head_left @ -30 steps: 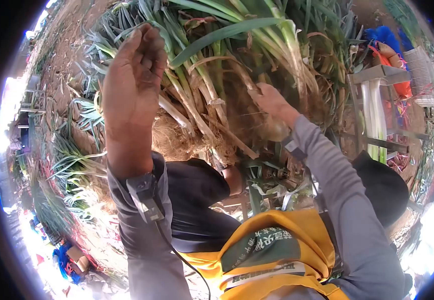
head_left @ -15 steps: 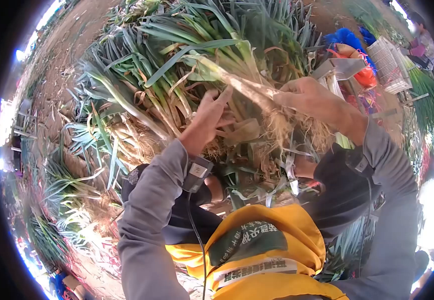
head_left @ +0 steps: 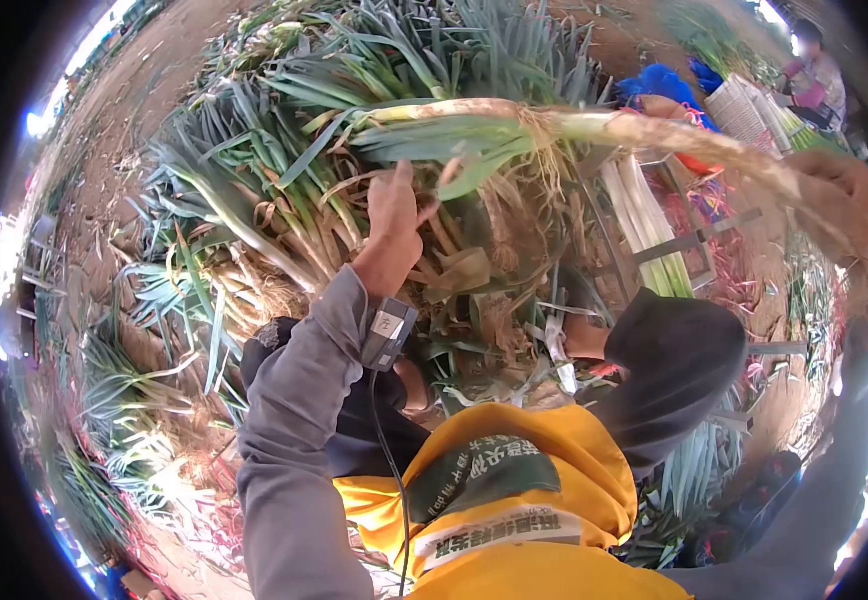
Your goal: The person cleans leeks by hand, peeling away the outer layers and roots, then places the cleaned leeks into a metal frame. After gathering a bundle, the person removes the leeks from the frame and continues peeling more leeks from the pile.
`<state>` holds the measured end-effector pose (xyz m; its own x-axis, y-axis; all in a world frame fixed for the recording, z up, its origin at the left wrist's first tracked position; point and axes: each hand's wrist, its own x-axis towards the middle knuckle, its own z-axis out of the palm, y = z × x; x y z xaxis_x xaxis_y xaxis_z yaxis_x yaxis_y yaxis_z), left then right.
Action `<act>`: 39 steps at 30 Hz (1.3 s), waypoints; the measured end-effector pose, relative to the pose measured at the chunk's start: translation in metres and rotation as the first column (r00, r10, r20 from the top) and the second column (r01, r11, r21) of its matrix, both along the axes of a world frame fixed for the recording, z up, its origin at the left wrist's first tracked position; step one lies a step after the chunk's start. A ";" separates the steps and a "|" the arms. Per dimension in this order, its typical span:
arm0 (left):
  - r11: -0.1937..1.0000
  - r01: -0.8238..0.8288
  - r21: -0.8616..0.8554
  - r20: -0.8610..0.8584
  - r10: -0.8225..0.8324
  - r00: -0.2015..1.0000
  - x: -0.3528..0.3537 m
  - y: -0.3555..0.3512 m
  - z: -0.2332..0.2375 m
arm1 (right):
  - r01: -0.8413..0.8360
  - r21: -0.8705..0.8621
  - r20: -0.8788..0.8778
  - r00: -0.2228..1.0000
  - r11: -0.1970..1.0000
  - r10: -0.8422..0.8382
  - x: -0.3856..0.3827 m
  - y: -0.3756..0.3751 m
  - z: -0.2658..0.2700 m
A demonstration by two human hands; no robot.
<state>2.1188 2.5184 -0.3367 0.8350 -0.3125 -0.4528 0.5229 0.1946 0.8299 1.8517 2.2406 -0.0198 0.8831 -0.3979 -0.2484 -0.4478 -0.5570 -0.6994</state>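
The right hand (head_left: 849, 215) is gripping the dry tan end of one leek (head_left: 574, 125), right of the leek pile (head_left: 254, 190). The leek is lying nearly level above the pile, leaves pointing left. The left hand (head_left: 394, 215), fingers loosely spread, is touching its green leaves.

A pile (head_left: 284, 170) of leeks is spread on the ground (head_left: 144, 90). One leek (head_left: 514, 122) is held sideways over the near part of the pile. The left hand (head_left: 394, 215) is placed at the near edge of the pile, just under the leek. The right hand (head_left: 854, 205) is found well right of the pile, at the leek's end. A rack (head_left: 699, 238) is set just right of the pile. A basket (head_left: 744, 105) is placed behind the rack.
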 end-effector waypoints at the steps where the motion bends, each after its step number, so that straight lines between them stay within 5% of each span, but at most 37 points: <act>1: 0.993 -0.113 -0.034 0.123 0.117 0.986 -0.002 -0.006 0.011 | -0.032 -0.124 0.081 0.996 0.992 0.043 -0.008 -0.019 0.007; 3: 0.964 -0.231 -0.128 0.363 0.263 0.894 0.002 -0.015 0.025 | -0.042 -0.252 0.162 0.983 0.967 0.085 -0.023 -0.017 0.028; 6: 0.971 -0.008 -0.238 0.499 0.129 0.857 0.004 -0.018 0.044 | 0.029 0.119 0.361 0.930 0.992 -0.071 -0.035 0.014 0.059; 7: 0.968 0.005 -0.250 0.507 0.126 0.852 0.003 -0.020 0.046 | 0.118 -0.081 0.450 0.890 0.990 -0.070 -0.037 0.011 0.056; 9: 0.918 0.302 -0.259 0.469 -0.154 0.870 -0.004 -0.025 0.049 | 0.236 -0.277 0.543 0.838 0.931 -0.051 -0.046 0.011 0.060; 13: 0.784 0.361 -0.505 0.210 -0.294 0.932 -0.032 -0.048 0.076 | -0.023 -0.455 0.373 0.903 0.890 0.214 -0.059 0.029 0.022; 15: 0.753 0.268 -0.601 0.251 -0.141 0.958 -0.024 -0.054 0.090 | -0.171 -0.670 0.279 0.844 0.722 0.458 -0.051 0.053 -0.017; 17: 0.584 0.150 -0.798 0.195 0.014 0.981 0.002 -0.048 0.101 | -0.275 -0.815 0.173 0.725 0.510 0.667 -0.040 0.058 -0.074; 19: 0.532 0.219 -0.818 0.258 0.000 0.966 0.017 -0.028 0.113 | -0.191 -0.661 0.266 0.845 0.726 0.464 -0.026 0.073 -0.138; 22: 0.486 0.359 -0.797 0.423 0.025 0.906 0.027 -0.011 0.117 | -0.226 -0.587 0.220 0.880 0.778 0.421 0.006 0.077 -0.226; 24: 0.685 0.292 -0.667 0.471 0.084 0.878 0.031 -0.005 0.112 | -0.347 -0.386 0.167 0.885 0.855 0.435 0.036 0.090 -0.260; 25: 0.706 0.274 -0.653 0.469 0.093 0.878 0.028 -0.003 0.113 | -0.335 -0.345 0.289 0.851 0.877 0.439 0.058 0.095 -0.276; 29: 0.758 0.209 -0.617 0.381 0.055 0.923 0.026 0.006 0.102 | -0.224 -0.033 0.527 0.824 0.974 0.207 0.160 0.137 -0.241; 34: 0.782 0.246 -0.573 0.395 -0.001 0.919 0.037 0.019 0.092 | -0.294 0.306 0.635 0.771 0.905 0.036 0.229 0.164 -0.210; 36: 0.732 0.349 -0.585 0.502 -0.011 0.865 0.044 0.024 0.093 | -0.323 0.601 0.634 0.750 0.731 -0.189 0.236 0.176 -0.217; 38: 0.804 0.213 -0.555 0.449 0.074 0.890 0.045 0.030 0.092 | -0.302 0.523 0.652 0.744 0.797 -0.145 0.230 0.175 -0.230; 39: 0.810 0.181 -0.557 0.419 0.086 0.904 0.049 0.034 0.090 | -0.305 0.246 0.674 0.736 0.920 0.064 0.223 0.169 -0.234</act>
<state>2.1678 2.5521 -0.2471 0.8738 -0.4435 0.1993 0.1861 0.6837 0.7056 2.0745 2.4098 -0.2536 0.9215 -0.2137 0.3243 0.2630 -0.2712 -0.9259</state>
